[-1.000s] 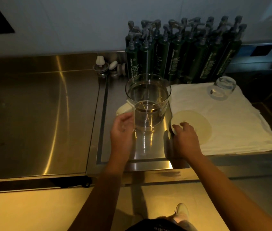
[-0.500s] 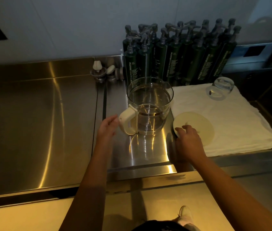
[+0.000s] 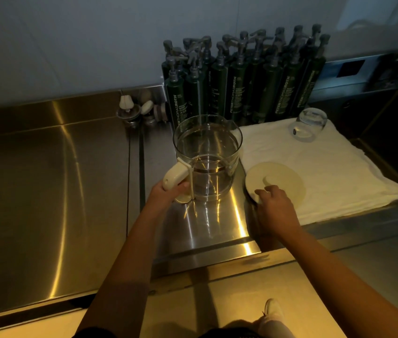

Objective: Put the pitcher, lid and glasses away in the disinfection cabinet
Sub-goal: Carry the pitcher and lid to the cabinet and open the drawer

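Commercial service pantry: a stainless-steel table [image 3: 46,167] spans the frame; many identical pump bottles [image 3: 239,89] stand massed against the wall, upper centre.

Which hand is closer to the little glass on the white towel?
Right. The right hand holds the edge of the lid, in front of the glass; the left hand grips the pitcher handle, farther off to the left.

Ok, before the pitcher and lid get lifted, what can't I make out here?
- Disinfection cabinet: nowhere in the head view.
- Right hand on the lid: the back of the hand hides whether its fingers pinch the rim.
- Glasses: only one glass shows, on the towel; any others are out of frame.
- Small items at the counter's back, left of the pitcher: too dark and small to identify.
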Motion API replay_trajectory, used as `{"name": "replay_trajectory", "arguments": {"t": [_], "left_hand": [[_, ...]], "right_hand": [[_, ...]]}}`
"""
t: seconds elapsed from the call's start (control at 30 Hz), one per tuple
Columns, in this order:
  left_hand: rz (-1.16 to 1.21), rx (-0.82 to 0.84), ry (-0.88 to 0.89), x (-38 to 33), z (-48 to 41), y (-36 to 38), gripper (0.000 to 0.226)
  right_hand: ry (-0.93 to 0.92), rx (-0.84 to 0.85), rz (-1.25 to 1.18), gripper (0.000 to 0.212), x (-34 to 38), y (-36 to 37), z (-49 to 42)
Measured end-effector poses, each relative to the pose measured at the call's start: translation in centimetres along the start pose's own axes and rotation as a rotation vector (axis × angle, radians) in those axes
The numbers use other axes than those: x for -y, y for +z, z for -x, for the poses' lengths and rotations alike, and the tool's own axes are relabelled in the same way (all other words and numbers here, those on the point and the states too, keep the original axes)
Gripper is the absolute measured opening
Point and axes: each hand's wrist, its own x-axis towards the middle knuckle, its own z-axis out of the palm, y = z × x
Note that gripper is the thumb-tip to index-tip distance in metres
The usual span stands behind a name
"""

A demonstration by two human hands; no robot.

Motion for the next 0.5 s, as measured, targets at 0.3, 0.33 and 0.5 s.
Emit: {"name": "replay_trajectory", "arguments": {"t": [0.3, 0.33, 0.5], "left_hand": [[-0.084, -0.051, 0.075, -0.4, -0.2, 1.0, 0.046], [-0.086, -0.068, 0.072, -0.8, -0.3, 1.4, 0.045], [-0.033, -0.077, 0.099, -3.2, -0.3, 3.4, 0.027]], "right_hand": [[-0.013, -0.039, 0.002, 0.039, -0.5, 0.3, -0.4], [-0.016, -0.043, 0.001, 0.039, -0.7, 0.3, -0.5], [-0.048, -0.049, -0.005, 0.040, -2.2, 0.2, -1.1]]}}
